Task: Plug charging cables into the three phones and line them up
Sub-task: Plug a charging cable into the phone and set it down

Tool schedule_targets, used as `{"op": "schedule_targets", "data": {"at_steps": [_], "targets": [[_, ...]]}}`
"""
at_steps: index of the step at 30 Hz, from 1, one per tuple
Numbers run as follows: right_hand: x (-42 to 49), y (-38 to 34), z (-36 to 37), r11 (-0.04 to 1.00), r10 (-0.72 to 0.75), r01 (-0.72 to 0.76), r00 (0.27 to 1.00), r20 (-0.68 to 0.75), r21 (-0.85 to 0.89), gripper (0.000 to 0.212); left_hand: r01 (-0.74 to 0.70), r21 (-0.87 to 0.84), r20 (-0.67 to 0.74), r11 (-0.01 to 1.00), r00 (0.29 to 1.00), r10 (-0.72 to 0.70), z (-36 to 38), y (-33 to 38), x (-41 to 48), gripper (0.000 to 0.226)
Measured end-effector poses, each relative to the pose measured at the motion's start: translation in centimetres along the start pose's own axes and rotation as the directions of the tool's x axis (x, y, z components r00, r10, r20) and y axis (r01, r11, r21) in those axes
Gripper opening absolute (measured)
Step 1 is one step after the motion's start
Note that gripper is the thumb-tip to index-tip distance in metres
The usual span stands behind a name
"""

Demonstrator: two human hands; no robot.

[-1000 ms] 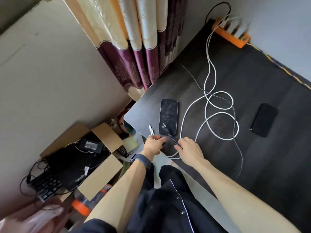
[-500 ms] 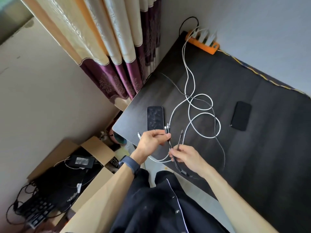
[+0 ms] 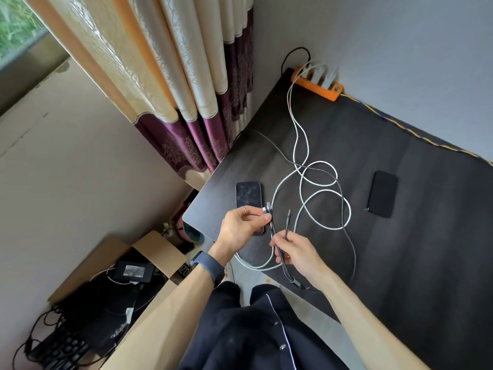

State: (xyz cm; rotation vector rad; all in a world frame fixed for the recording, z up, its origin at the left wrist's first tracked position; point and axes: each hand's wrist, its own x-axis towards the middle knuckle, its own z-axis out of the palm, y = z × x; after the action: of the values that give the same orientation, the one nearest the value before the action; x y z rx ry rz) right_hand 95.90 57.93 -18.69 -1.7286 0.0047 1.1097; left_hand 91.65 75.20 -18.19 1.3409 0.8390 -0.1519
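Note:
On the dark table (image 3: 426, 263) a black phone (image 3: 248, 194) lies near the front left corner, partly under my left hand (image 3: 240, 227). A second black phone (image 3: 382, 193) lies to the right. White cables (image 3: 324, 194) loop between them from an orange power strip (image 3: 316, 85) at the back wall. My left hand pinches silver plug ends (image 3: 267, 209) of the cables. My right hand (image 3: 298, 252) holds a dark braided cable (image 3: 285, 233), its plug pointing up. A third phone is not in view.
A curtain (image 3: 186, 89) hangs left of the table. On the floor at the left stands an open cardboard box (image 3: 149, 252) with a black adapter and cords, and a keyboard (image 3: 64, 351) lies beside it. A thin dark cable (image 3: 349, 236) trails across the table.
Both hands have lifted off the table edge with the cable ends. The left hand picked up the silver plugs and the right hand raised the dark braided cable. The camera tilted.

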Motion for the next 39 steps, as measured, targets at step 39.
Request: {"op": "schedule_targets", "data": {"at_steps": [39], "targets": [[0.2, 2.1, 1.2, 0.894, -0.17, 0.042, 0.953, -0.249, -0.446, 0.026, 0.122, 0.269, -0.08, 0.956, 0.991, -0.104, 0.3, -2.3, 2.5, 0.012]]}}
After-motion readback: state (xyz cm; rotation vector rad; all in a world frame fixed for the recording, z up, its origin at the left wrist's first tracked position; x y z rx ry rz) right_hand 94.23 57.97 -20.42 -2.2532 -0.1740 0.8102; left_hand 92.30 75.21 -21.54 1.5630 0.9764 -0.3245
